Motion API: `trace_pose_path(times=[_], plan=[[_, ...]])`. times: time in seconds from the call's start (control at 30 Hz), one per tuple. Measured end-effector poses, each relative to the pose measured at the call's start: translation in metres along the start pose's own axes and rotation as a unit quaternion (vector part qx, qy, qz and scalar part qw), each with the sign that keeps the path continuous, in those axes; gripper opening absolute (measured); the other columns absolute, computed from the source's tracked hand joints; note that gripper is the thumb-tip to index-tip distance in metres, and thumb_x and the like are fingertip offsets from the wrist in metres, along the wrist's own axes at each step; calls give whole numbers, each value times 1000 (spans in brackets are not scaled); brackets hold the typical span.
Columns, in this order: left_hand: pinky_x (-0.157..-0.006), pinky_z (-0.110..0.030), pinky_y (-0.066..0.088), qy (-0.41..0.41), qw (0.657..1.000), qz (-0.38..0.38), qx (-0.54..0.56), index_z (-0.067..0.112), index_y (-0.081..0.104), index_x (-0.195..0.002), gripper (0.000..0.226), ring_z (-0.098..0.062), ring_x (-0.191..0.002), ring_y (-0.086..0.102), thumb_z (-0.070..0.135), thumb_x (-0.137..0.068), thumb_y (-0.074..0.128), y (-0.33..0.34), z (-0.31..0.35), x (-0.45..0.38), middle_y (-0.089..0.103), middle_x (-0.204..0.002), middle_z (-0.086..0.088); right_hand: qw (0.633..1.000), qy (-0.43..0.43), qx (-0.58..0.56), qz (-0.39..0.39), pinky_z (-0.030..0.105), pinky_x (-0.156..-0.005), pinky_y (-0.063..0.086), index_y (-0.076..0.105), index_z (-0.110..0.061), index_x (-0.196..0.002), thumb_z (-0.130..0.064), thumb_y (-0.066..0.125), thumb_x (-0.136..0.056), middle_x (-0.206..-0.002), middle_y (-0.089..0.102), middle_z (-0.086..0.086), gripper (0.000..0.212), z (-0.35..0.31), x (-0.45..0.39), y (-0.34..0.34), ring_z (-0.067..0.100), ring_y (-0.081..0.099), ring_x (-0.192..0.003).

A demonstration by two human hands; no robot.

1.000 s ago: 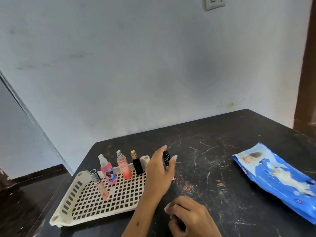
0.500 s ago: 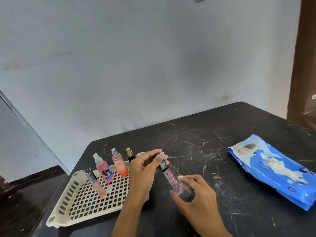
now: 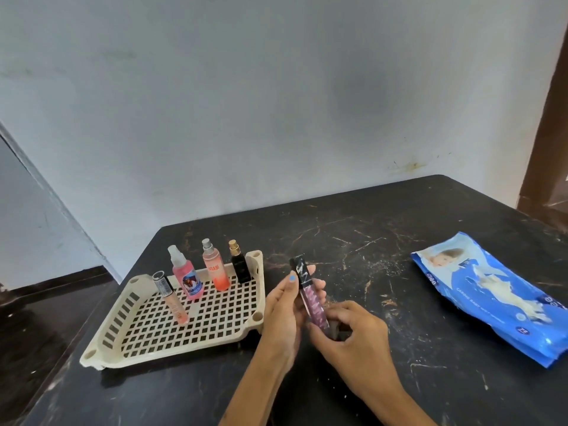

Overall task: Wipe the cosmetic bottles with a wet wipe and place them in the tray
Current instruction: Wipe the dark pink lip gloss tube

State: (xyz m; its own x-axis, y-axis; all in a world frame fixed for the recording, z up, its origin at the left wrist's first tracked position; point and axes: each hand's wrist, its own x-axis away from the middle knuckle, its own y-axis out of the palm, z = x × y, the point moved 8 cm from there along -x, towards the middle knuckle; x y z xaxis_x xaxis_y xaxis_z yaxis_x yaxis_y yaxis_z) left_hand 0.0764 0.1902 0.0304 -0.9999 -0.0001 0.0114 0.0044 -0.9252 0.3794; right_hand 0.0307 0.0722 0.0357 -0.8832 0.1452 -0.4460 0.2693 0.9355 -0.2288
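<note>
Tube (image 3: 309, 295) raised upright since; wipes pack (image 3: 498, 298) reads "CARING BABY".

On the blue wipes pack (image 3: 504, 298) lying on my desk (image 3: 384, 229), I could read white print, upside down from my view, that looked like "CARING BABY", and beside it larger letters too cut off to make out. The orange spray bottle (image 3: 215, 267) standing in the tray (image 3: 172, 348) bore a red word too blurred to spell. The dark cap of the tube (image 3: 310, 298) in my grip carried white script I could not read.
</note>
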Motion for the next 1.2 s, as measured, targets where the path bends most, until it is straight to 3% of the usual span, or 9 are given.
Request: trace_pose_path(times=[0.1, 0.23, 0.33, 0.47, 0.53, 0.67, 0.97, 1.1, 1.2], plan=[[-64, -26, 52, -22, 999, 18, 31, 1, 64, -107, 34, -14, -64, 59, 21, -98, 38, -4, -6, -3, 64, -73, -8, 996, -47, -18, 76, 4, -67, 46, 75, -19, -83, -26, 76, -67, -85, 67, -15, 17, -11, 2, -15, -4, 64, -79], [-58, -23, 50, -39, 999, 17, 20, 2, 66, -103, 36, -11, -57, 55, 20, -100, 35, -3, -13, -1, 61, -71, -7, 986, -45, -6, 161, 3, -75, 44, 74, -20, -91, -1, 78, -73, -90, 66, -14, 27, -3, -8, -32, 0, 63, -83], [-56, -22, 52, -40, 999, -2, -11, 4, 63, -105, 32, -10, -60, 62, 17, -100, 34, 2, -19, -2, 67, -77, -8, 988, -69, -11, 136, 6, -76, 45, 71, -20, -95, 5, 73, -77, -91, 66, -13, 31, -5, -24, -28, 2, 63, -85], [-87, -33, 53, -39, 999, -3, 5, 9, 57, -122, 30, -21, -99, 65, 14, -99, 37, 3, -22, -5, 67, -112, -15, 980, -174, 46, 89, 14, -82, 49, 71, -10, -100, 4, 65, -82, -99, 65, -3, 23, -15, -28, -6, 4, 62, -92], [-91, -34, 51, -49, 999, -2, 15, 9, 55, -126, 32, -24, -107, 63, 14, -99, 38, 2, -25, -5, 64, -119, -17, 973, -203, 68, 87, 19, -84, 51, 72, -6, -101, 1, 63, -82, -100, 66, 2, 22, -11, -27, 0, 9, 63, -94], [-82, -27, 54, -58, 998, 2, 21, 7, 55, -126, 34, -20, -105, 65, 10, -100, 34, -2, -29, -8, 66, -118, -15, 970, -210, 88, 83, 24, -88, 51, 71, -2, -104, 2, 61, -82, -106, 67, 5, 25, -2, -28, 4, 14, 63, -99], [-74, -23, 55, -57, 998, 16, 16, 15, 64, -108, 33, -15, -95, 69, 8, -100, 33, -3, -31, -13, 73, -102, -6, 974, -186, 115, 59, 6, -97, 37, 69, -4, -111, -11, 51, -90, -112, 65, 5, 29, 3, -30, 12, 5, 55, -106], [-87, -30, 51, -58, 997, 47, -29, 12, 59, -121, 33, -22, -106, 65, 8, -100, 35, -1, -32, -18, 68, -114, -12, 978, -169, 108, 62, 13, -96, 42, 70, -5, -110, 4, 59, -84, -111, 66, 2, 30, 9, -34, 11, 11, 61, -104], [-84, -28, 53, -56, 996, 48, -53, 14, 62, -117, 32, -19, -101, 67, 8, -100, 36, 3, -30, -23, 70, -109, -10, 984, -141, 87, 68, 21, -92, 48, 71, -7, -108, 12, 64, -81, -110, 67, 0, 34, 15, -37, 7, 11, 62, -103]])
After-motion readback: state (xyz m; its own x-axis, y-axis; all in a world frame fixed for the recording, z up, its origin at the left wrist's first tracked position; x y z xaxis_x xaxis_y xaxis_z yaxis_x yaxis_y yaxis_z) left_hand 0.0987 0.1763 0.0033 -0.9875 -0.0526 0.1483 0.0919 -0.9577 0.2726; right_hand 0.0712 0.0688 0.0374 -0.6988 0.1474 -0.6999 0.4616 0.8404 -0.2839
